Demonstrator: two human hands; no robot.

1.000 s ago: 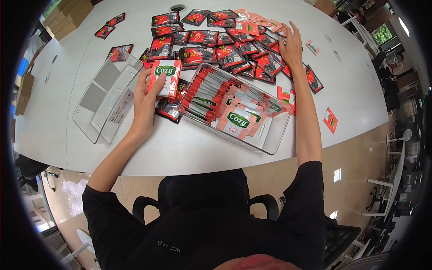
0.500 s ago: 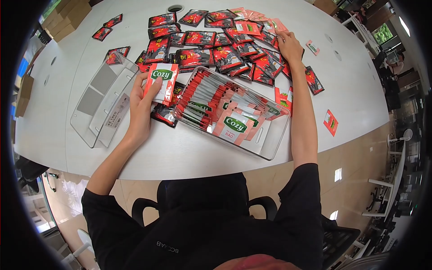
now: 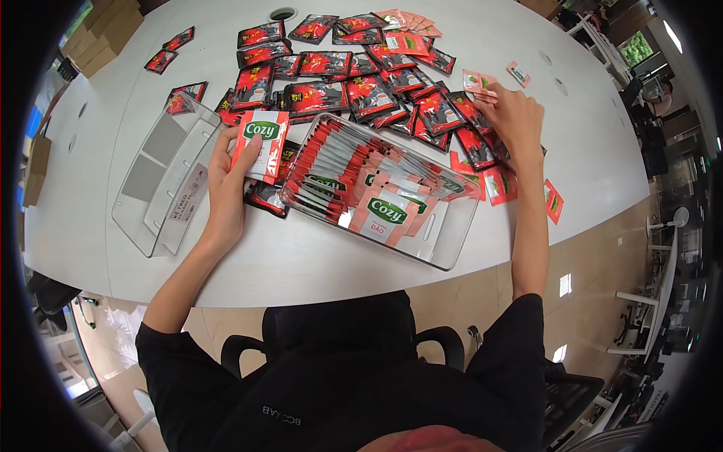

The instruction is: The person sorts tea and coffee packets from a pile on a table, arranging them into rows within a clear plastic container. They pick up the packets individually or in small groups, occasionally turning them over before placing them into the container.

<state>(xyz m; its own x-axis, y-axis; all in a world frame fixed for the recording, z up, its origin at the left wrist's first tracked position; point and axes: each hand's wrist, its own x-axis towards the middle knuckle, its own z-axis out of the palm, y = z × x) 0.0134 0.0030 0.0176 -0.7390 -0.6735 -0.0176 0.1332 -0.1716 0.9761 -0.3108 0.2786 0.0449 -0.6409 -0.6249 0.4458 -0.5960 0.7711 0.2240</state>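
Note:
My left hand (image 3: 225,177) holds an upright pink-and-white Cozy tea sachet (image 3: 261,151), thumb across its front. Over the right side of the pile, my right hand (image 3: 515,120) pinches a pink tea sachet (image 3: 476,81) by its near edge. Between my arms a clear plastic bin (image 3: 444,239) sits at an angle. Red-edged tea sachets (image 3: 334,151) stand in a tight row along its left part, and a peach Cozy sachet (image 3: 387,213) leans with others toward its front right.
Many black-and-red sachets (image 3: 324,96) printed with a cup spread behind the bin. A second clear bin (image 3: 162,177) lies left of my left hand. Loose pink sachets (image 3: 553,202) rest at the right, with more pink ones (image 3: 410,21) at the back.
My right hand has drawn back toward me and to the right, lifting a pink tea sachet from the back of the pile. My left hand keeps its sachet, almost unmoved.

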